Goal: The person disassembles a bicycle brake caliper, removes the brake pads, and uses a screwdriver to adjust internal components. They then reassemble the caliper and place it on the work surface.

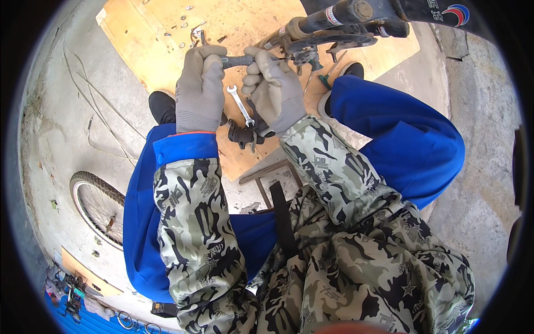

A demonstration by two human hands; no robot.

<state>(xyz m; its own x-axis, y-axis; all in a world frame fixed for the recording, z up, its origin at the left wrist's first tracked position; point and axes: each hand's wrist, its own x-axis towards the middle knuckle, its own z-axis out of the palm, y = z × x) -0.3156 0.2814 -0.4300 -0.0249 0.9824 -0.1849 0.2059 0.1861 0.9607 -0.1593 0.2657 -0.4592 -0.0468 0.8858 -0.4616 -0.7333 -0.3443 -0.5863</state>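
Both my hands wear grey gloves and are closed at a screwdriver (238,61), held nearly level. My left hand (200,86) grips the end of its grey handle. My right hand (276,92) closes around the front of the tool, hiding part of it. The thin dark shaft runs right toward a greasy metal mechanism (305,55) on a dark bicycle frame (334,19); whether the tip touches it I cannot tell. Between my wrists a double-ended wrench (240,106) lies on the wooden board (150,33), touching or close to a black bicycle part (243,134).
Small loose metal parts (197,34) lie scattered on the board. A green-handled tool (324,81) rests near my right shoe. A bicycle wheel (100,206) and thin cables (105,119) are on the concrete at left. A low metal stand (261,189) is between my legs.
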